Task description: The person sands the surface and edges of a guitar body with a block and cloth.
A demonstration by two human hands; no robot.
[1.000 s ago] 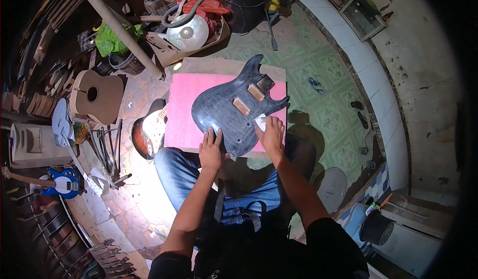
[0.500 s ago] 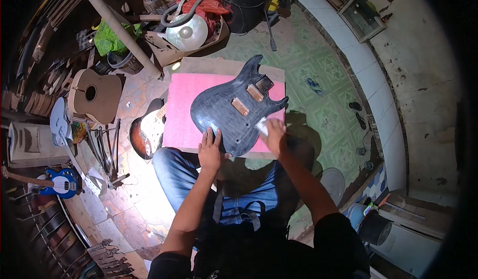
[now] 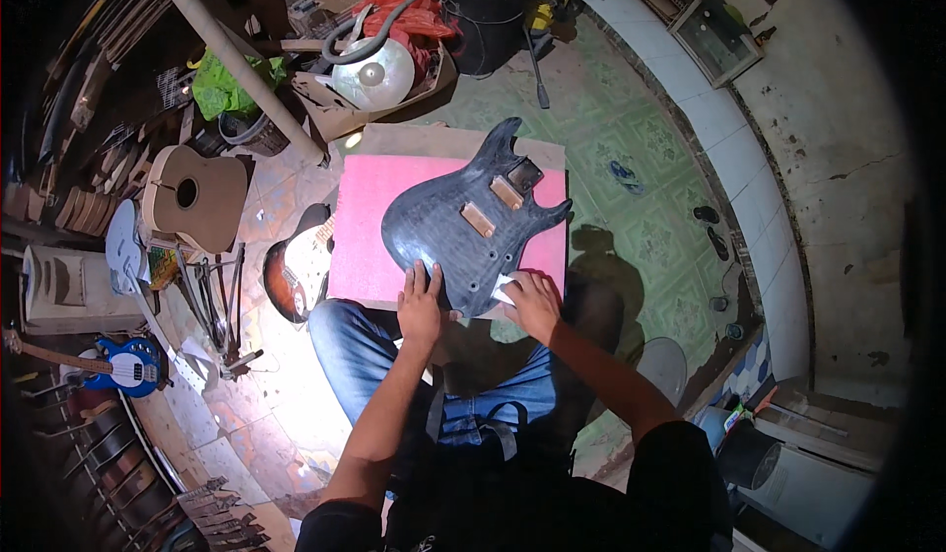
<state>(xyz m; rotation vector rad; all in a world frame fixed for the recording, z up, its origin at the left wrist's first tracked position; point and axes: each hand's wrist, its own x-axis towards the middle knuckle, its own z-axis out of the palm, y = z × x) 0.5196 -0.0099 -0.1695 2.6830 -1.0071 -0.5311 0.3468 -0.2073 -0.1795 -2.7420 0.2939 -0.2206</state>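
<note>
A dark grey-black electric guitar body [image 3: 443,222] lies face up before me, with two rectangular pickup openings and several small holes. It rests on a pink foam sheet [image 3: 360,222]. The fingers of my left hand [image 3: 421,306] lie stretched out on its lower left edge, the thumb near the bottom rim. My right hand [image 3: 532,304] is at the lower right edge, its fingers closed on a small white folded piece [image 3: 504,289], which looks like paper or an abrasive sheet. That piece touches the body's rim; part of it is under my fingers.
Under the foam is a brown board [image 3: 404,140]. To the left are a sunburst guitar [image 3: 291,276], an unfinished acoustic body [image 3: 197,202] and a blue bass [image 3: 128,365]. A black drum-shaped container [image 3: 483,20] stands at the back. Sandals [image 3: 624,175] lie on the right-hand tiles.
My right hand has moved down and left with the white piece, along the body's lower right edge. My left hand keeps its place on the body. The whole view has shifted slightly.
</note>
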